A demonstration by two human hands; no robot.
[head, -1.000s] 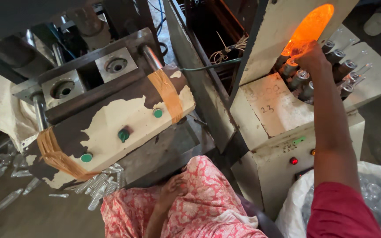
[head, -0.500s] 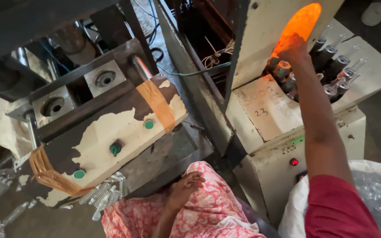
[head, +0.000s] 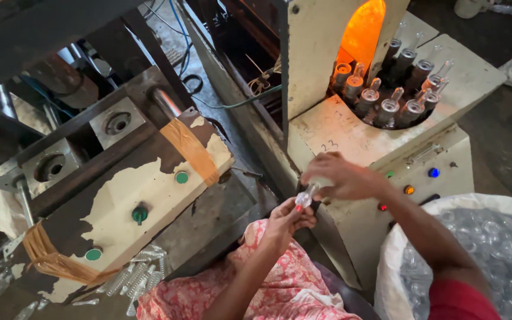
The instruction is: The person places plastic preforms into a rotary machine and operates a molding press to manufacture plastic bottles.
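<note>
Both hands, left hand (head: 288, 218) and right hand (head: 342, 176), on preform (head: 307, 195) beside heater cabinet (head: 351, 142) edge

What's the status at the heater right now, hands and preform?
Both hands, left hand and right hand, grip one clear preform. Heater opening glows orange. Nothing in the way.

A cream metal cabinet (head: 351, 136) with an arched opening (head: 362, 32) lit by an orange glow is seen at the right. A worn panel (head: 120, 201) with green buttons, bound with tan tape, is set at the left. Dark concrete floor (head: 505, 136) is seen beyond, and a white sack (head: 398, 249) is placed low right.
</note>
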